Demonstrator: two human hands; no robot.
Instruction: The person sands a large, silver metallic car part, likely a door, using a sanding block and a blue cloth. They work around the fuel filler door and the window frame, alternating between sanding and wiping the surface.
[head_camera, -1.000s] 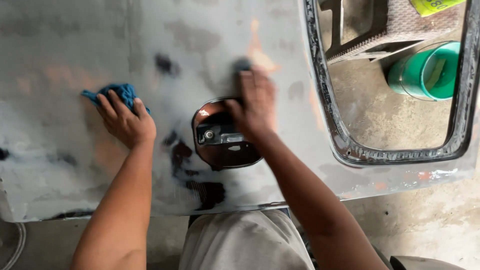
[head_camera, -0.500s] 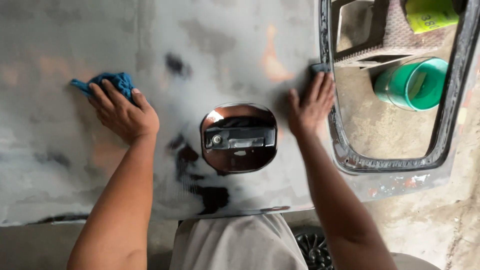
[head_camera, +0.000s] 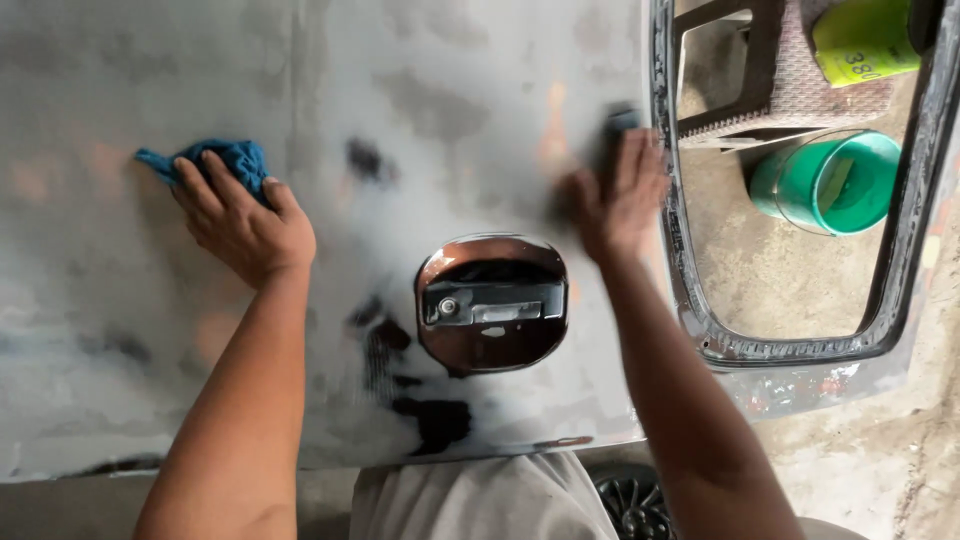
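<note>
Your left hand (head_camera: 240, 225) pressed a crumpled blue cloth (head_camera: 215, 160) onto the sanded grey metal door panel (head_camera: 420, 110), fingers together; your right hand (head_camera: 615, 200) lay flat, fingers spread, above a concrete floor (head_camera: 770, 280).

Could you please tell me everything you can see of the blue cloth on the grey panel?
The blue cloth is a small, soft-looking rag, crumpled into a wad, lying on the sanded grey car door panel towards its left part. The left hand rests on it, fingers spread over its near side, so only its far edge and a pointed corner at the left show. It looks evenly blue; whether it is wet or dry cannot be told.
</note>
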